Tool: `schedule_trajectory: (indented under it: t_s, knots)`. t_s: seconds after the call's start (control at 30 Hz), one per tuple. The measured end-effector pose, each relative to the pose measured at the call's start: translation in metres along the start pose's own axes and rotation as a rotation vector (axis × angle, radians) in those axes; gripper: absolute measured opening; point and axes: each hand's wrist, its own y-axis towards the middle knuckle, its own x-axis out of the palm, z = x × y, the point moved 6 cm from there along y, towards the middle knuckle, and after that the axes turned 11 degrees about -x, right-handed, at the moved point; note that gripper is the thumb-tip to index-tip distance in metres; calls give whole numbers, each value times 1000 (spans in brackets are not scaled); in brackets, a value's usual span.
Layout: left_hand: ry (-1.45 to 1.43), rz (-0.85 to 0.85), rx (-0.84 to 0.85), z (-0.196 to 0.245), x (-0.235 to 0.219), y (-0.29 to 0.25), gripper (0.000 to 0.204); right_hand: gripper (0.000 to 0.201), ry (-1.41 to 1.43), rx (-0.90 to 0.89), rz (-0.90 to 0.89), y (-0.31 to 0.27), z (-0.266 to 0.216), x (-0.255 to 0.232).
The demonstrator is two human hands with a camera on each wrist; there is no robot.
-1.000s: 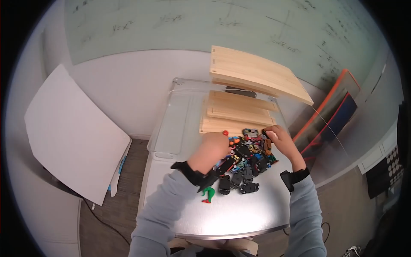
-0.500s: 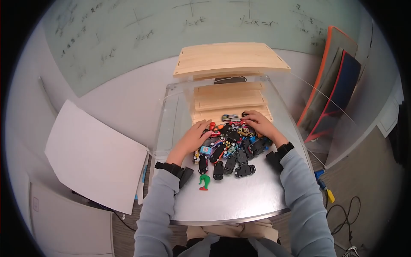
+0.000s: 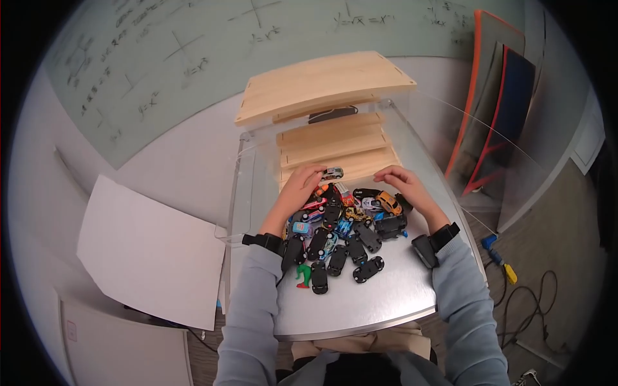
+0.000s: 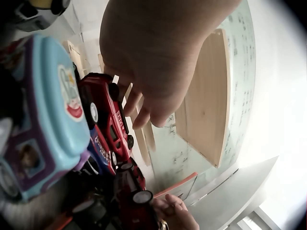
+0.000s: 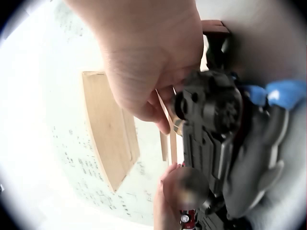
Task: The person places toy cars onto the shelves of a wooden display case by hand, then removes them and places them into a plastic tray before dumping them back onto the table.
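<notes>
A heap of toy cars, many with black undersides up, lies on the metal table. At its far left edge rests my left hand, fingers extended, fingertips right at a small silver car. In the left wrist view a light-blue toy van and a red car stand close by that hand. My right hand is at the far right edge of the heap, near an orange car, its fingers loosely bent around nothing. An upturned black car partly hides its fingers in the right wrist view.
Stepped wooden shelves stand behind the heap, beneath a wider top board. Clear panels flank the table. A green curved toy lies at the heap's near left, beside an upturned black car.
My left hand has moved from over the heap to its far left side. My right hand has come off the heap's back cars. Cars have shifted towards the near edge; the head view has turned.
</notes>
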Motion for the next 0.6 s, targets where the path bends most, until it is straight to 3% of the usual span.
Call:
schedule_trajectory:
  t_s: [0.07, 0.13, 0.2, 0.27, 0.33, 0.43, 0.6]
  knots:
    - [20, -5, 47, -1, 9, 8, 34, 23, -99, -43, 98, -4, -8, -18]
    - [-5, -144, -94, -11, 26, 18, 36, 25, -126, -27, 96, -9, -4, -22]
    - [30, -157, -32, -9, 32, 20, 37, 29, -2, 229, 162, -20, 7, -19]
    - [65, -175, 32, -2, 36, 22, 38, 30, 83, 209, 173, -19, 20, -19]
    - [-122, -442, -108, 7, 48, 15, 39, 32, 167, 193, 180, -18, 25, -19]
    - [-99, -525, -138, 28, 49, 4, 38, 32, 193, 159, 132, -15, 24, -10]
    - [-78, -417, -86, 54, 12, -30, 38, 27, 67, 64, 130, -15, 34, -5]
